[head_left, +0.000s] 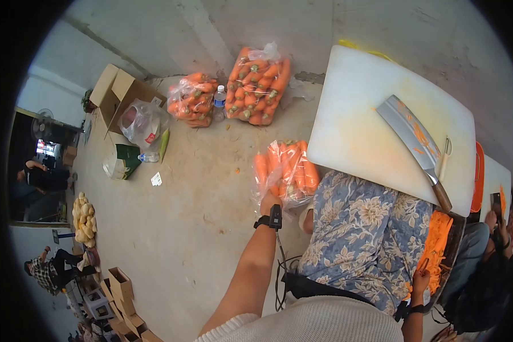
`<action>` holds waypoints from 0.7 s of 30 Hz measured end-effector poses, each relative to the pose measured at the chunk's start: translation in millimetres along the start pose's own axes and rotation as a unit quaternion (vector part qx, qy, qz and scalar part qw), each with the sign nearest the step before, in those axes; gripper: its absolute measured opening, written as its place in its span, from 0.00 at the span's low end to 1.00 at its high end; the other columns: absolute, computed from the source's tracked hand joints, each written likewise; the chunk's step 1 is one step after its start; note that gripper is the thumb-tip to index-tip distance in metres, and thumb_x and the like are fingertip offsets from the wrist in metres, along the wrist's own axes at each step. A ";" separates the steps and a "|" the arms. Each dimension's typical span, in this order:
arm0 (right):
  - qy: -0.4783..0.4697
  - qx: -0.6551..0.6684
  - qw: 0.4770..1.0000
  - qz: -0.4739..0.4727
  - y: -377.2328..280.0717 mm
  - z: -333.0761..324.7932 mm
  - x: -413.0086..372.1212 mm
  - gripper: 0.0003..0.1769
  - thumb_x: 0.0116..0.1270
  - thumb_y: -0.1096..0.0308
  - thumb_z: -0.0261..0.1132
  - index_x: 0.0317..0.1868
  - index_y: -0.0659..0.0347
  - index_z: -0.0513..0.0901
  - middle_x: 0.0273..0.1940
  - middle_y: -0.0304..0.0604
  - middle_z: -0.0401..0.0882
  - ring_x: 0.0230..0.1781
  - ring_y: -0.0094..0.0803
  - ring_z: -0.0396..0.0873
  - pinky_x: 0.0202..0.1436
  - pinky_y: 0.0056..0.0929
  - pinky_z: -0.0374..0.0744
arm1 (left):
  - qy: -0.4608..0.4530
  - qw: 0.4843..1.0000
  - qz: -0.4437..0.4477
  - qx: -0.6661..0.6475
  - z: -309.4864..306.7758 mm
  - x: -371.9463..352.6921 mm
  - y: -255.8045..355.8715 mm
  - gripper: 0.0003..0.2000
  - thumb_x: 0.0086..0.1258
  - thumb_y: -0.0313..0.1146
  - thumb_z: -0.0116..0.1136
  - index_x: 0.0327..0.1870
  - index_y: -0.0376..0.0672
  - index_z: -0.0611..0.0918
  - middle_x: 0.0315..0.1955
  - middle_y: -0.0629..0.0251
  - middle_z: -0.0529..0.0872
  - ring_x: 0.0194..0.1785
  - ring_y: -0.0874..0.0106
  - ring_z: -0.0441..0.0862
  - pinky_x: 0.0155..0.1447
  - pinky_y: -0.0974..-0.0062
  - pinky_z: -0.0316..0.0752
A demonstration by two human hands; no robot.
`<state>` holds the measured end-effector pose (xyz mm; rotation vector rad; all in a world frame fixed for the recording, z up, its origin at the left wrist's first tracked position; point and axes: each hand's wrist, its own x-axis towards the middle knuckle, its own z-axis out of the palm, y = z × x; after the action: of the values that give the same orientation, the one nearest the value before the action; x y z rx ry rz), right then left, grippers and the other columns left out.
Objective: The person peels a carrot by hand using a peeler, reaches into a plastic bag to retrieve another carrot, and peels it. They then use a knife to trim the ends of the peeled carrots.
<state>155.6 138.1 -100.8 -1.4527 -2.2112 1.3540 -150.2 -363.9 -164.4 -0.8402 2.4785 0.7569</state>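
Note:
My left hand (271, 202), with a strapped device at the wrist, is closed on the near edge of a clear plastic bag of carrots (293, 168) standing on the floor left of my knees. My right hand (420, 281) is low at the right, by a heap of shredded carrot (437, 239) in a dark-edged container. Its fingers look stretched out over the shreds, with nothing plain in them. A white cutting board (353, 108) lies beyond my lap, bearing a cleaver (407, 128) with carrot bits on its blade and a peeler (446, 154).
Two more carrot bags, a large one (256, 85) and a smaller one (191, 100), stand by the wall with a water bottle (219, 102) between them. An open cardboard box (114, 91) is farther left. Another person's hand (490, 219) works at a second board (500, 176) on the right.

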 end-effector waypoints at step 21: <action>-0.010 -0.022 1.000 0.009 -7.3 -5.6 0.8 0.12 0.55 0.77 0.60 0.36 0.61 0.66 0.18 0.38 0.69 0.10 0.23 0.66 0.11 0.22 0.64 | 0.047 0.991 0.066 -0.109 13.4 75.5 35.6 0.26 0.47 0.37 0.68 0.46 0.33 0.74 0.44 0.48 0.79 0.47 0.53 0.77 0.50 0.63 0.72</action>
<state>153.7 141.2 -92.3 -1.4834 -2.2596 1.3383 -225.9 -364.0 -202.1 -0.8076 2.5885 1.0733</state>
